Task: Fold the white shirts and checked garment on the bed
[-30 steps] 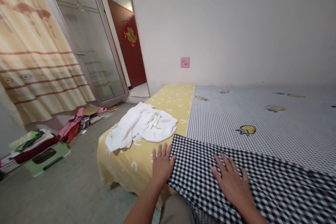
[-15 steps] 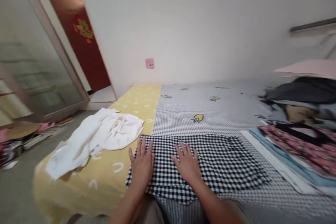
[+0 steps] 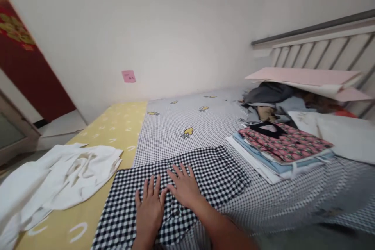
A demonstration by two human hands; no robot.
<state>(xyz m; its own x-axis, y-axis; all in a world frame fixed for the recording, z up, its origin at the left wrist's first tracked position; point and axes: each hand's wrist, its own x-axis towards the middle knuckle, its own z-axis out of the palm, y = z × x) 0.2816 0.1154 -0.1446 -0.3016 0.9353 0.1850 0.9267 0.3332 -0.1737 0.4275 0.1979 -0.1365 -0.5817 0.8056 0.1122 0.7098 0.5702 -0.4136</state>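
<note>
A black-and-white checked garment point(image 3: 211, 168) lies spread over the near part of the bed, its exact kind not plain. My left hand point(image 3: 150, 203) rests palm down on its middle, fingers spread. Just right of it and a little farther off, my right hand point(image 3: 184, 185) presses flat on the same cloth, fingers apart. The two thumbs almost meet. Left of the checked cloth, a crumpled white garment point(image 3: 88, 179) lies on the yellow bed cover.
To the right sits a stack of folded clothes with a pink patterned shirt point(image 3: 290, 140) on top. Behind it are a dark clothes heap point(image 3: 268, 93) and pink boards point(image 3: 307, 76). A slatted headboard point(image 3: 319, 52) stands at right. A pink note point(image 3: 129, 76) sticks to the wall.
The view has turned to the right. My hands have moved closer together, the left one rightward across the checked cloth from its left edge. Both stay flat on it.
</note>
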